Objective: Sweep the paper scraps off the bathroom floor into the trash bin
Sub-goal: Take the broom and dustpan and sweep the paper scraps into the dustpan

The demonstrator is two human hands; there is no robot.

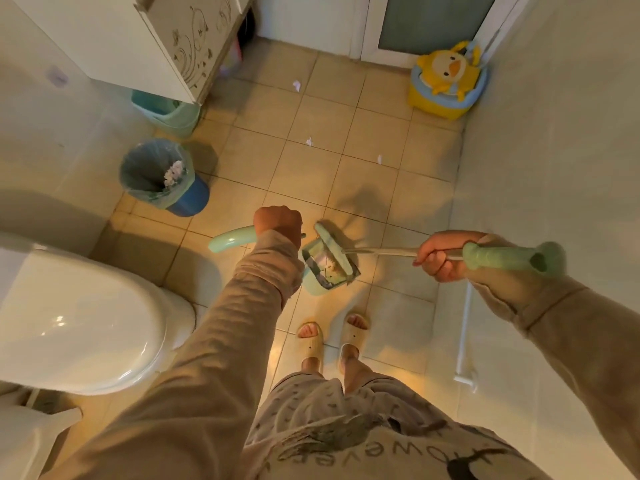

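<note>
1. The tiled bathroom floor [363,126] fills the middle of the view, with a white toilet [79,323] at the left, lid down, and a white cabinet [114,39] above it at the upper left.
2. The blue trash bin [162,178], lined with a pale green bag, stands on the floor left of centre, near the toilet, with crumpled paper inside it. A yellow duck-shaped potty [448,81] sits in the far right corner.
3. The mint-green dustpan [320,271] rests on the floor just ahead of the slippered feet; the broom head [334,251] lies across its mouth, touching it. What lies inside the pan looks like swept scraps, though the blur makes this uncertain.
4. The left hand [278,225] is fisted tightly around the dustpan's curved green handle [230,239].
5. The right hand [441,254] is wrapped around the broom's metal shaft [381,251], fingers curled fully closed, just below its green grip [509,258].
6. Three paper scraps remain on the tiles, well apart from the pan: one far off [296,85], one mid-floor [309,141], one to its right [380,159].
</note>
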